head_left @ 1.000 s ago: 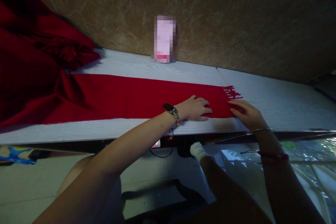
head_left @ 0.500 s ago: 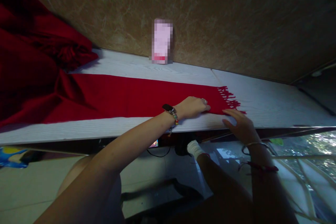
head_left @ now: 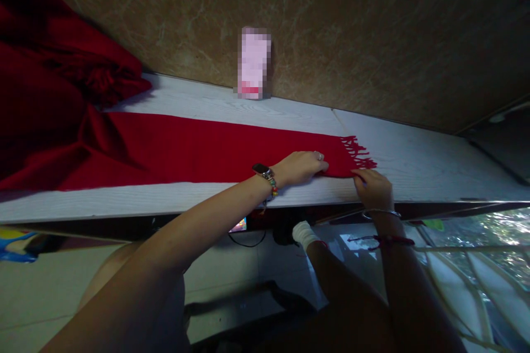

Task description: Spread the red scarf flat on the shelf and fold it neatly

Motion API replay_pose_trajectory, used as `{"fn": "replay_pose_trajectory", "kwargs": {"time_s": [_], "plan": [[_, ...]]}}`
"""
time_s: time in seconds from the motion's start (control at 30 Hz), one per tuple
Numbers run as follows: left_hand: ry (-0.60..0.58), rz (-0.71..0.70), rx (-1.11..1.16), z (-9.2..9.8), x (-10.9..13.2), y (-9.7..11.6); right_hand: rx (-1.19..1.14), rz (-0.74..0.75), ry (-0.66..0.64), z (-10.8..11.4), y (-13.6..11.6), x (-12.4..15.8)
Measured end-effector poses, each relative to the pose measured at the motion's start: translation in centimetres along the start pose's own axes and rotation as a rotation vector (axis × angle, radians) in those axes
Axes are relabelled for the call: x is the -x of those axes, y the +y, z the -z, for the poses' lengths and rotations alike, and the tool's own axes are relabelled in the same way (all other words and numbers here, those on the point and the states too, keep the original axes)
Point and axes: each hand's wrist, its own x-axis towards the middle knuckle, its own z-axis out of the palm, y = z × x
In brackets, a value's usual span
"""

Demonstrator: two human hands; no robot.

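A red fringed scarf (head_left: pixel 232 151) lies in a long flat strip, its tassels (head_left: pixel 358 151) at the right end. My left hand (head_left: pixel 300 167) is closed on the scarf's near edge, fingers curled, a ring, a watch and a beaded bracelet on that arm. At the scarf's near right corner, below the tassels, my right hand (head_left: pixel 373 185) pinches the cloth between thumb and fingers. To the left the strip runs into a bunched red heap of cloth (head_left: pixel 37 83), partly out of view.
A white wood-grain shelf (head_left: pixel 430 168) carries the scarf, with a brown marbled wall (head_left: pixel 372 38) behind. A pink blurred rectangular object (head_left: pixel 253 60) leans on that wall. Below the shelf edge are a white-socked foot (head_left: pixel 304 233), a black cable (head_left: pixel 248 244) and tiled floor (head_left: pixel 223 314).
My right hand has moved a little left and its fingers have closed on the scarf's corner. My left hand stays at the near edge. The view has shifted slightly.
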Motion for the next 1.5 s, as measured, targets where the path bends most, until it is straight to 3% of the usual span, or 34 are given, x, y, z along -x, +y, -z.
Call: {"fn": "replay_pose_trajectory", "kwargs": {"time_s": [0.47, 0.77, 0.9, 1.07, 1.33, 1.4, 1.5], "plan": [[0.017, -0.051, -0.067, -0.2, -0.1, 0.2, 0.011, -0.032, 0.055, -0.4, 0.4, -1.2], [-0.136, -0.078, -0.011, -0.1, -0.2, 0.0, -0.121, 0.058, 0.005, 0.3, 0.7, -0.3], [-0.087, -0.088, -0.077, -0.2, -0.2, 0.1, -0.152, 0.015, -0.035, 0.7, 0.3, -0.1], [-0.021, -0.001, -0.153, 0.0, -0.1, 0.5, -0.157, -0.001, -0.068, 0.5, 0.2, -0.2], [0.013, -0.050, -0.190, 0.9, -0.3, 0.6, -0.087, -0.073, 0.073, 0.4, 0.2, -0.3], [-0.013, -0.067, -0.127, 0.7, -0.2, 0.5, -0.078, -0.079, 0.082, 0.5, 0.1, -0.2], [-0.121, -0.060, 0.010, 0.4, 0.0, 0.2, -0.105, -0.046, -0.011, 0.7, 0.1, 0.0]]}}
